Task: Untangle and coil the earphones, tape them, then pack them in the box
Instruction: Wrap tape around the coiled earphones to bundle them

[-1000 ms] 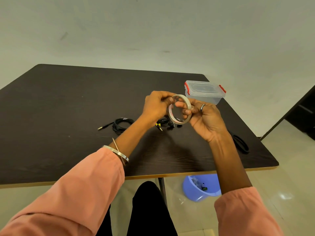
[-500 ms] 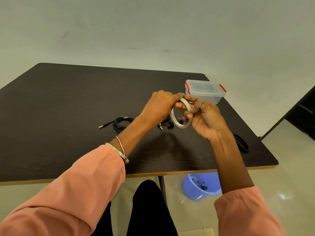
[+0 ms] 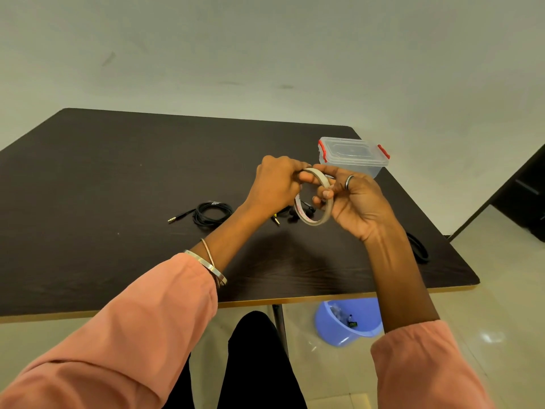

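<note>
A thin roll of pale tape [image 3: 320, 199] is held above the dark table [image 3: 118, 178] between both hands. My right hand [image 3: 351, 202] grips the roll with fingers curled through its ring. My left hand [image 3: 277, 184] pinches the roll's upper left rim. A coiled black earphone [image 3: 212, 215] with its jack pointing left lies on the table left of my hands. A second black earphone [image 3: 290, 214] lies under the roll, partly hidden. The clear box [image 3: 352, 156] with red clips stands shut behind my right hand.
Another black cable coil [image 3: 418, 247] lies near the table's right edge. A blue plastic bin [image 3: 348, 321] with scraps stands on the floor under the table's front edge. My knees are below the front edge.
The tape roll has tilted and turned in my hands, and my left fingers have shifted to its upper rim. Both hands rose slightly towards the box.
</note>
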The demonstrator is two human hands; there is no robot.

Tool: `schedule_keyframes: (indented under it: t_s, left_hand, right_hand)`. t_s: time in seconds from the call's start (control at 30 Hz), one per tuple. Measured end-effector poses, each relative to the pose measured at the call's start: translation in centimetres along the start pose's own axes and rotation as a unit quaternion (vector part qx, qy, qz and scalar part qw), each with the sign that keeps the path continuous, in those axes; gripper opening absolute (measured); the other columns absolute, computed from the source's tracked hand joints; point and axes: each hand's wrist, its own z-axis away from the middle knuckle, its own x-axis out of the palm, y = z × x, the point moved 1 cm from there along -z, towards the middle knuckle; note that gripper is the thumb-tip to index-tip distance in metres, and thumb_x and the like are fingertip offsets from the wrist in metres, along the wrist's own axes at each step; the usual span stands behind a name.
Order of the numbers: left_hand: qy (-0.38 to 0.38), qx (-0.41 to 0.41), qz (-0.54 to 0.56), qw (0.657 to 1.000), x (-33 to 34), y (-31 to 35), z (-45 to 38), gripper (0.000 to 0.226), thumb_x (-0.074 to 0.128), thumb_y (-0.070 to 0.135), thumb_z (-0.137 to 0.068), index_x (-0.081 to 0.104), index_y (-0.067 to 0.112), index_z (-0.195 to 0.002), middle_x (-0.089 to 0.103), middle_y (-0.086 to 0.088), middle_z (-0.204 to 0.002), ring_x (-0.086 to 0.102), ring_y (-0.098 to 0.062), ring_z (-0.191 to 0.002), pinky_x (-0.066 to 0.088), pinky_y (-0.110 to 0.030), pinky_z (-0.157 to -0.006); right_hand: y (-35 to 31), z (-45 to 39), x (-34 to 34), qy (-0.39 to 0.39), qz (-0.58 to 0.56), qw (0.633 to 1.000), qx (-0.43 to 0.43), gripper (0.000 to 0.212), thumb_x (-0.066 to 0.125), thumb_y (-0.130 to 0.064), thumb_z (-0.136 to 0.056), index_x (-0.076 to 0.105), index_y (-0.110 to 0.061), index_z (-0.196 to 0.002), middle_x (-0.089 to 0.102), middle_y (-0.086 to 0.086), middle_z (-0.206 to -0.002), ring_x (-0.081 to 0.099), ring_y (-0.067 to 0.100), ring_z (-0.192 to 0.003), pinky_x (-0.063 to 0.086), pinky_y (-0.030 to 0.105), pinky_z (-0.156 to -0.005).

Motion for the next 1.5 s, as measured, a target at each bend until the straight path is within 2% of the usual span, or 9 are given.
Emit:
schedule_keyframes:
  t_s: [0.17,0.4,0.6,0.7,0.87,1.0,1.17,1.3,1.5]
  left_hand:
    - [0.015,-0.023,0.011,1.0,0.3,0.3,0.2,0.027,0.057,0.004,-0.089,0.073,0.015,-0.108,0.074,-0.007,-0.084,0.064,-0.019,-0.067,0.056,-0.033,-0.073]
    - [0.008,-0.042,0.022,0.999,0.5,0.1,0.2,0.026,0.058,0.009,-0.09,0.071,0.015,-0.112,0.075,-0.006,-0.093,0.068,-0.021,-0.074,0.057,-0.032,-0.075]
    - [0.009,-0.038,0.021,0.999,0.6,-0.1,0.3,0.027,0.057,0.01,-0.092,0.069,0.014,-0.115,0.074,-0.008,-0.094,0.07,-0.023,-0.077,0.057,-0.037,-0.079]
    - [0.014,-0.037,0.018,0.999,0.7,-0.2,0.1,0.03,0.055,0.007,-0.091,0.068,0.014,-0.117,0.074,-0.01,-0.089,0.069,-0.025,-0.076,0.057,-0.039,-0.079]
    - [0.035,-0.05,0.048,0.997,0.8,-0.6,-0.1,0.031,0.05,0.006,-0.094,0.067,0.013,-0.119,0.073,-0.004,-0.083,0.07,-0.022,-0.064,0.06,-0.038,-0.071]
    - [0.053,-0.02,0.05,0.997,1.0,-0.4,0.0,0.03,0.052,0.006,-0.093,0.066,0.008,-0.119,0.074,-0.008,-0.088,0.07,-0.025,-0.073,0.059,-0.041,-0.075]
    - [0.065,-0.009,0.052,0.996,1.1,-0.5,0.2,0.028,0.054,0.008,-0.093,0.067,0.009,-0.119,0.074,-0.009,-0.088,0.07,-0.023,-0.072,0.059,-0.04,-0.074]
    - [0.074,0.0,0.05,0.996,1.0,-0.5,0.3,0.029,0.054,0.007,-0.093,0.066,0.008,-0.119,0.074,-0.009,-0.09,0.07,-0.021,-0.071,0.059,-0.038,-0.074]
    - [0.08,-0.001,0.059,0.995,1.1,-0.7,0.4,0.029,0.054,0.004,-0.092,0.067,0.007,-0.118,0.074,-0.008,-0.09,0.07,-0.021,-0.073,0.059,-0.039,-0.074]
  right_hand:
    - [0.1,-0.1,0.0,0.009,0.002,1.0,0.008,0.049,0.028,0.013,-0.08,0.046,0.014,-0.125,0.065,0.023,-0.099,0.045,0.009,-0.047,0.041,0.023,-0.048]
    - [0.1,-0.1,-0.2,-0.006,0.009,1.0,0.013,0.044,0.024,0.016,-0.078,0.057,0.01,-0.106,0.066,0.022,-0.099,0.047,0.009,-0.052,0.041,0.021,-0.049]
    - [0.3,0.0,-0.6,-0.008,0.021,1.0,0.004,0.055,0.024,0.02,-0.07,0.054,0.012,-0.116,0.066,0.022,-0.107,0.05,0.011,-0.059,0.043,0.019,-0.054]
    - [0.1,0.1,-0.7,-0.021,0.001,1.0,-0.005,0.047,0.034,0.011,-0.074,0.055,0.011,-0.116,0.067,0.022,-0.106,0.05,0.01,-0.059,0.045,0.02,-0.057]
    - [-0.1,0.3,-0.7,0.037,0.052,0.998,-0.023,0.026,0.044,0.0,-0.087,0.068,0.004,-0.093,0.072,0.014,-0.08,0.047,0.012,-0.054,0.045,0.023,-0.055]
    - [0.1,0.1,-0.7,0.071,0.083,0.994,-0.028,0.034,0.049,-0.005,-0.088,0.075,-0.007,-0.066,0.067,0.012,-0.072,0.046,0.013,-0.052,0.04,0.025,-0.052]
    - [0.3,-0.3,-0.7,0.072,0.064,0.995,-0.029,0.024,0.039,0.004,-0.082,0.063,0.005,-0.078,0.067,0.013,-0.073,0.056,0.012,-0.051,0.036,0.025,-0.053]
    - [0.4,-0.2,-0.8,0.059,0.088,0.994,-0.022,0.03,0.033,0.005,-0.08,0.062,0.006,-0.081,0.061,0.011,-0.059,0.049,0.012,-0.046,0.035,0.026,-0.054]
    - [0.5,-0.2,-0.7,0.041,0.081,0.995,-0.032,0.037,0.029,0.008,-0.078,0.066,0.006,-0.077,0.058,0.013,-0.059,0.045,0.016,-0.053,0.04,0.02,-0.048]
